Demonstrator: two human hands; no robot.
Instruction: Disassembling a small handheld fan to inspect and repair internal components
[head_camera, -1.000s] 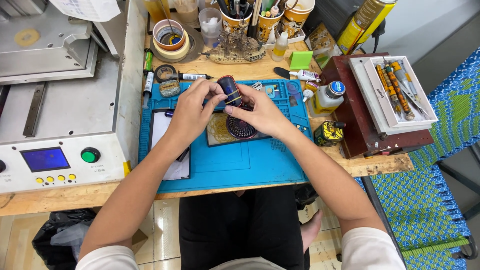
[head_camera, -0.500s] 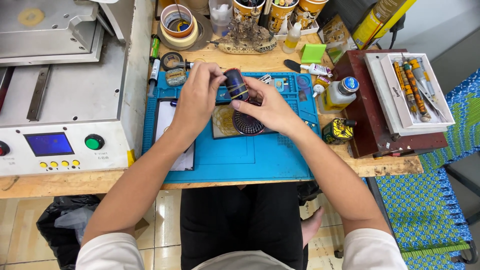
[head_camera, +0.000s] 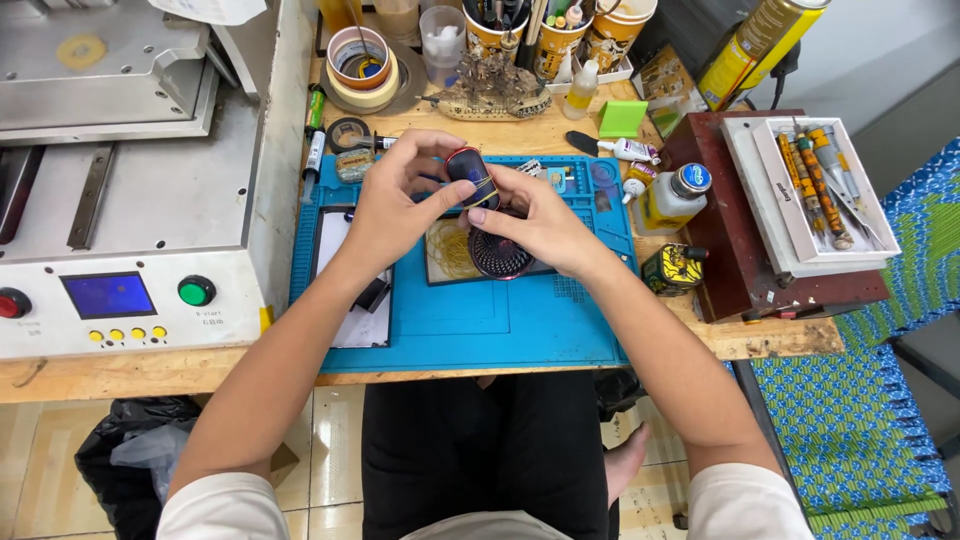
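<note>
Both hands hold a small dark phone (head_camera: 470, 177) with rubber bands around it, tilted upright above the blue work mat (head_camera: 500, 320). My left hand (head_camera: 400, 200) grips its left side, thumb on the front. My right hand (head_camera: 535, 222) supports it from the right and below. Under my right hand a round black ribbed disc (head_camera: 497, 257) rests on a dark pad strewn with yellow rubber bands (head_camera: 452, 250).
A grey machine (head_camera: 130, 170) with a blue screen and green button fills the left. Tape rolls (head_camera: 360, 62), cups of tools, a yellow-liquid bottle (head_camera: 672, 195), a small yellow tin (head_camera: 672, 268) and a white tray of screwdrivers (head_camera: 815, 190) ring the mat. A blue woven chair (head_camera: 860, 440) stands right.
The hands stay on the phone and have turned it slightly, my left thumb shifting across its front. The view has shifted a little.
</note>
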